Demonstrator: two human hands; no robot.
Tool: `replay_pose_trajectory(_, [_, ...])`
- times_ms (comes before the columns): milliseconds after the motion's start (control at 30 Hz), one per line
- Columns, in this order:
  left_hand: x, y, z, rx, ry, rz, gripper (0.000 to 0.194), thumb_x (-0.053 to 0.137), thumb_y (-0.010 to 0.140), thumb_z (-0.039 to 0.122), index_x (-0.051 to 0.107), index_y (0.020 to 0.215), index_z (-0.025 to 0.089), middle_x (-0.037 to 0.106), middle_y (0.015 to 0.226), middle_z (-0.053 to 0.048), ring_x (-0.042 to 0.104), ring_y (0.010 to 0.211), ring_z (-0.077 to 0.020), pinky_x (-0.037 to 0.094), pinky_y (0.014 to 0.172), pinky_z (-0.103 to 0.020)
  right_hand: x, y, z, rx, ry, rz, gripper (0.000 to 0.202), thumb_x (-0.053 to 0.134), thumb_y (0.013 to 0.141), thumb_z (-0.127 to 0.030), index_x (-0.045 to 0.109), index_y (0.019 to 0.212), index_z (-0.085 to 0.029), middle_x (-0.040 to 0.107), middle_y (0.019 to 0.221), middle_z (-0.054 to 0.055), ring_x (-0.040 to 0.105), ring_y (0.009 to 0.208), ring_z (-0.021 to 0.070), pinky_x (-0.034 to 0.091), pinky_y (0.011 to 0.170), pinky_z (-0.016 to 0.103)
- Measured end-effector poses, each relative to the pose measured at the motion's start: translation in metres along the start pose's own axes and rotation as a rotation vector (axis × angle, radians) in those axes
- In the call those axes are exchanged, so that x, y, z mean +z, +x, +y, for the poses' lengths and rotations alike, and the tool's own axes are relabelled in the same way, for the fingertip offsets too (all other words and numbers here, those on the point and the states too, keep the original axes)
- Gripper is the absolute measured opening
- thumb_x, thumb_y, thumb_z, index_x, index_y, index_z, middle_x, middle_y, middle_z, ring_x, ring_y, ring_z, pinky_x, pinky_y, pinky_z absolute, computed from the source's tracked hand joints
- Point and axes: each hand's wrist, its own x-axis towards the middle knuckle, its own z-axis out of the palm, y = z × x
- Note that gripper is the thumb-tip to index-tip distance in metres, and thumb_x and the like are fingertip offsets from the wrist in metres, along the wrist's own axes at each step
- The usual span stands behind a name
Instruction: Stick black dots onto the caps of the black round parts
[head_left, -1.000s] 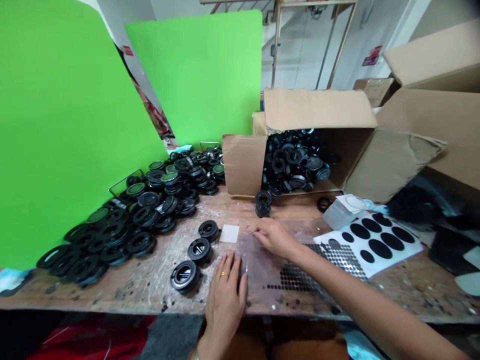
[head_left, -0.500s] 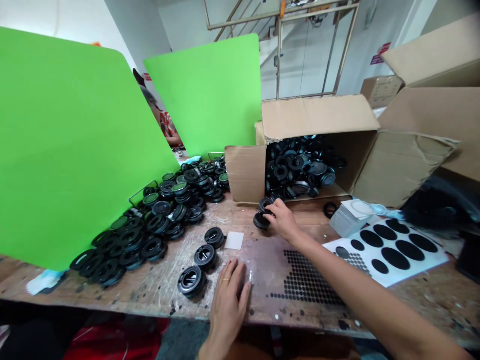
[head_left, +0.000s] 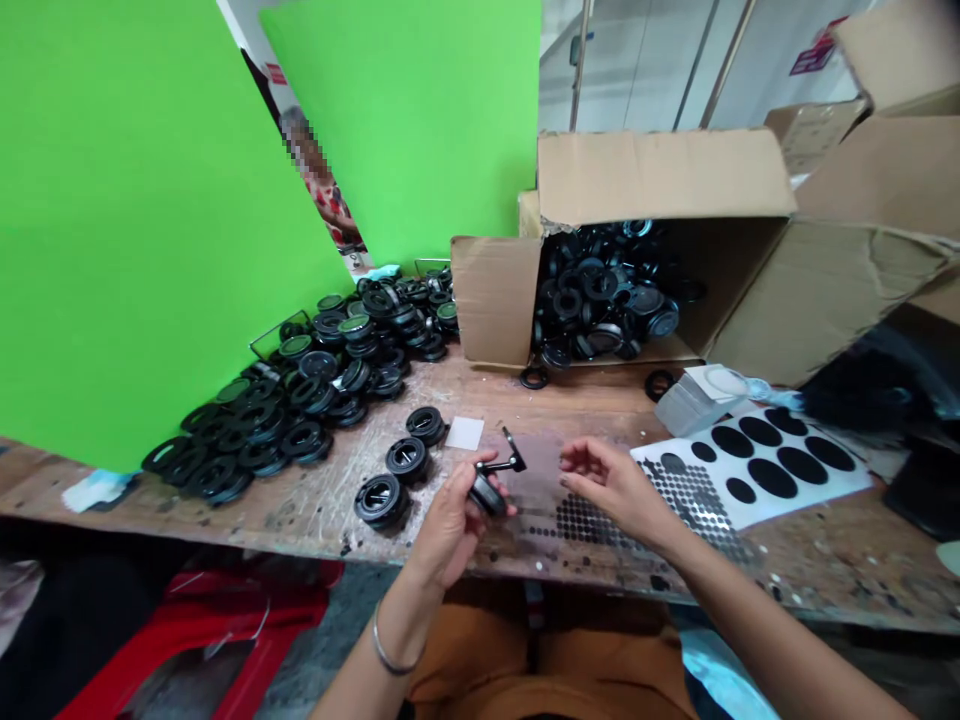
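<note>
A black round part with a jointed arm [head_left: 489,492] is in the grip of my left hand [head_left: 454,520], raised over the front of the table. To its right, my right hand [head_left: 611,485] hovers with fingers apart and nothing between them, above a sheet of small black dots [head_left: 592,522]. Left of my left hand, three black round parts [head_left: 407,460] lie in a slanting row. A small white square [head_left: 466,433] lies beside the farthest one.
A large pile of black round parts [head_left: 315,385] covers the table's left side, before green panels [head_left: 135,230]. An open cardboard box [head_left: 664,175] of similar parts lies at the back. White sheets with black discs [head_left: 795,470] and a clear stack [head_left: 694,400] are at right.
My right hand has come back from beside the box and opened. My left hand has lifted off the table and now holds the jointed black part. The view has tilted down.
</note>
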Motion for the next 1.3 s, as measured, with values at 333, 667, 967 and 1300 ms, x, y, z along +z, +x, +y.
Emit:
replay_pose_trajectory(333, [-0.02, -0.01, 0.006, -0.061, -0.073, 0.007, 0.048, 0.069, 0.075, 0.06, 0.052, 0.098, 0.022, 0.057, 0.069, 0.0, 0.054, 0.06, -0.0122, 0.036, 0.041, -0.014, 0.036, -0.035, 0.003, -0.078, -0.711, -0.199, 0.012, 0.052, 0.087, -0.01, 0.061, 0.084, -0.017, 0.061, 0.092, 0.007, 0.056, 0.088, 0.0198, 0.043, 0.078, 0.03])
replay_pose_trajectory(667, [-0.027, -0.022, 0.008, -0.15, 0.006, 0.0, 0.051, 0.051, 0.08, 0.073, 0.051, 0.09, 0.023, 0.05, 0.057, 0.004, 0.046, 0.044, -0.0091, 0.035, 0.033, -0.013, 0.048, -0.024, 0.019, -0.018, -0.845, -0.241, 0.014, 0.053, 0.083, -0.007, 0.064, 0.081, -0.015, 0.062, 0.09, 0.008, 0.057, 0.086, 0.019, 0.04, 0.077, 0.028])
replay_pose_trajectory(967, [-0.028, -0.022, 0.0, -0.184, 0.025, 0.043, 0.052, 0.057, 0.077, 0.072, 0.051, 0.088, 0.022, 0.051, 0.053, 0.005, 0.044, 0.037, -0.0077, 0.03, 0.029, -0.012, 0.048, -0.018, -0.005, 0.039, -0.872, -0.304, 0.015, 0.051, 0.081, -0.005, 0.062, 0.086, -0.012, 0.064, 0.094, 0.01, 0.058, 0.087, 0.0211, 0.04, 0.078, 0.029])
replay_pose_trajectory(1300, [-0.013, -0.028, -0.007, -0.141, 0.165, 0.053, 0.048, 0.051, 0.082, 0.069, 0.052, 0.09, 0.022, 0.048, 0.05, 0.006, 0.041, 0.034, -0.0077, 0.029, 0.029, -0.013, 0.033, -0.03, -0.023, -0.061, -0.32, -0.052, 0.012, 0.051, 0.083, -0.012, 0.053, 0.073, -0.02, 0.057, 0.079, 0.001, 0.055, 0.077, 0.0164, 0.041, 0.073, 0.028])
